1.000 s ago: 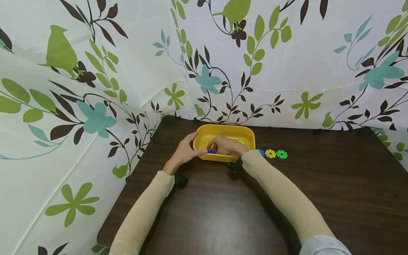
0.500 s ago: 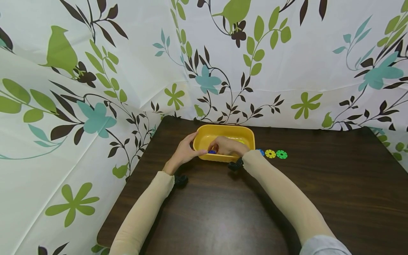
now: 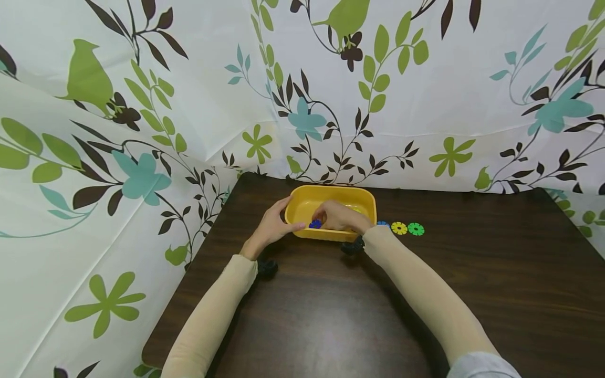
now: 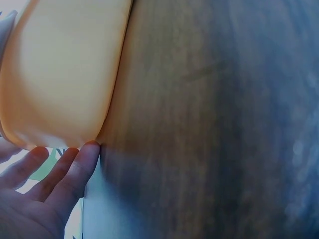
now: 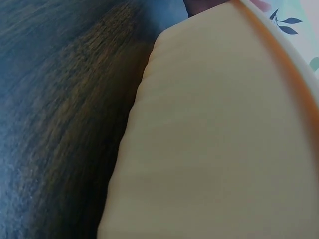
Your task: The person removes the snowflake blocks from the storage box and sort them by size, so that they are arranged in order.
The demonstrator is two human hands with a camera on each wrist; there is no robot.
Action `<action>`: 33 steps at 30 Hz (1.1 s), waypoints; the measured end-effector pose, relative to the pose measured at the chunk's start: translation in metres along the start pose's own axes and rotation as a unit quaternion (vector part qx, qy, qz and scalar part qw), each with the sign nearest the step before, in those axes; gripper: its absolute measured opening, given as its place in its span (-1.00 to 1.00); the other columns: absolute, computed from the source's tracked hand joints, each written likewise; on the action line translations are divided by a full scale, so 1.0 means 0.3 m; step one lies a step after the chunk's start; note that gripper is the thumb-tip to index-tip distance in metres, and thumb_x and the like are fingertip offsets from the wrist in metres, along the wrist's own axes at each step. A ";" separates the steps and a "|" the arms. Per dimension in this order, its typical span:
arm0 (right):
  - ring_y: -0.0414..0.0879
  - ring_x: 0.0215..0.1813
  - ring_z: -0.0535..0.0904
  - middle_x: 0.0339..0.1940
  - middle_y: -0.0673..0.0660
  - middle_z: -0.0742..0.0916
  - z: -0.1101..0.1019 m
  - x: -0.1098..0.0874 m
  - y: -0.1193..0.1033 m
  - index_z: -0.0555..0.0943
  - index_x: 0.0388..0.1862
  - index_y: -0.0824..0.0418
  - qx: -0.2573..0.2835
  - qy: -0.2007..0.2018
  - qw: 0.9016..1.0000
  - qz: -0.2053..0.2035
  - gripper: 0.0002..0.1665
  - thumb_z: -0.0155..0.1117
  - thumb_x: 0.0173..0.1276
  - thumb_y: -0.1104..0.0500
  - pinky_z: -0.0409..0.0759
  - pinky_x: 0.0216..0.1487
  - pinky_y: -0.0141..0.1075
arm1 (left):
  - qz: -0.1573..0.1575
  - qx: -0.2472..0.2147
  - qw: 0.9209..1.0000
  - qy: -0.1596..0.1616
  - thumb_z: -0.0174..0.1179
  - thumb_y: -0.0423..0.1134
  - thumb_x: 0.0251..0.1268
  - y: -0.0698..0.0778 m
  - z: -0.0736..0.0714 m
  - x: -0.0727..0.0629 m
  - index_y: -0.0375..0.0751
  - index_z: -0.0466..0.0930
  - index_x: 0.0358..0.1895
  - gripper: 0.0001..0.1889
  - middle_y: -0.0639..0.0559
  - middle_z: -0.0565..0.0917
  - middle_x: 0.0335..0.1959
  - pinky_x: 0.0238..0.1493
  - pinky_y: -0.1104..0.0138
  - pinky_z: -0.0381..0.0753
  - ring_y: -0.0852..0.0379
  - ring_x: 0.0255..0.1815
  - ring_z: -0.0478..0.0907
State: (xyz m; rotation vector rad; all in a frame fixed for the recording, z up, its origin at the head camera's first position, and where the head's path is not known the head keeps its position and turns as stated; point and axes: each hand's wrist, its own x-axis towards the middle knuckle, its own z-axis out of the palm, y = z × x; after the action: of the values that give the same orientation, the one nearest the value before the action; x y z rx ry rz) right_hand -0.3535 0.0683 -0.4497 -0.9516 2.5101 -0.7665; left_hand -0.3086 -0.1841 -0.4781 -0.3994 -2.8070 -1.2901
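1. Dark blue disc [image 3: 315,224], notched like a flower, is at the fingertips of the right hand [image 3: 336,214], inside the yellow tub [image 3: 331,187]; these fingers are bent and narrow, and seem to pinch it, though how firmly I cannot tell.
2. Left hand [image 3: 275,224] grips the tub's end, with thumb at the near rim and fingers against the outer wall, probably so that the tub does not slide while the other hand works in it.
3. Behind the right hand, some yellow piece [image 3: 353,208] lies in the tub, too unclear to count.
4. To the right of the right hand, a blue disc [image 3: 383,224], a yellow disc [image 3: 399,228] and a green disc [image 3: 416,229] make a row on the table [image 3: 293,325], perhaps for being kept apart.
5. Compared with half a second ago, the dark blue disc shows more of its face; the left hand keeps the same hold.
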 end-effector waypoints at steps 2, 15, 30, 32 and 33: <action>-0.05 -0.07 0.67 -0.05 0.10 0.87 -0.001 -0.009 -0.002 0.83 0.20 0.19 -0.001 0.014 1.000 0.003 -0.58 0.61 0.39 0.16 0.73 0.12 -0.21 | -0.001 -0.001 1.000 0.000 0.60 0.10 0.24 0.001 0.000 0.000 -0.15 0.23 0.74 0.08 -0.18 0.31 0.75 0.74 -0.16 0.31 -0.25 0.75 0.27; 0.00 0.03 0.63 0.03 0.11 0.83 -0.029 -0.102 -0.014 0.83 0.19 0.18 0.009 0.085 0.996 0.009 -0.54 0.64 0.35 0.09 0.66 0.13 -0.16 | -0.009 0.009 1.000 -0.005 0.59 0.18 0.23 -0.006 -0.002 0.001 -0.09 0.18 0.77 0.12 -0.18 0.29 0.77 0.75 -0.17 0.28 -0.25 0.76 0.26; 0.00 -0.09 0.57 -0.09 0.09 0.79 -0.064 -0.249 0.026 0.83 0.16 0.17 0.041 0.161 0.986 0.008 -0.50 0.69 0.28 0.05 0.62 -0.19 -0.26 | -0.010 -0.003 1.000 -0.010 0.59 0.17 0.23 0.004 -0.004 -0.006 -0.07 0.14 0.79 0.15 -0.23 0.28 0.76 0.73 -0.19 0.31 -0.27 0.76 0.25; 0.00 -0.08 0.56 -0.10 0.07 0.79 -0.066 -0.270 0.036 0.83 0.16 0.16 0.040 0.174 0.984 0.008 -0.50 0.69 0.28 0.05 0.58 -0.13 -0.24 | -0.010 -0.001 1.000 -0.011 0.59 0.18 0.23 0.003 -0.004 -0.007 -0.07 0.14 0.79 0.15 -0.23 0.28 0.76 0.73 -0.20 0.31 -0.27 0.76 0.25; 0.00 -0.08 0.56 -0.10 0.06 0.79 -0.067 -0.281 0.041 0.83 0.16 0.16 0.039 0.181 0.983 0.009 -0.49 0.70 0.27 0.04 0.56 -0.09 -0.23 | -0.011 -0.001 1.000 -0.011 0.59 0.18 0.23 0.003 -0.005 -0.008 -0.07 0.14 0.79 0.15 -0.23 0.28 0.76 0.73 -0.20 0.31 -0.27 0.76 0.25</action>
State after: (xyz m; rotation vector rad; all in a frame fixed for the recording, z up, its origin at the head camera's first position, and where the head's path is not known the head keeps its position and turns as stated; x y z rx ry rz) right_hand -0.3094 0.1413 -0.4303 -0.8218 2.7629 -1.1087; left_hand -0.3063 -0.1852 -0.4770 -0.3870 -2.8362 -1.3002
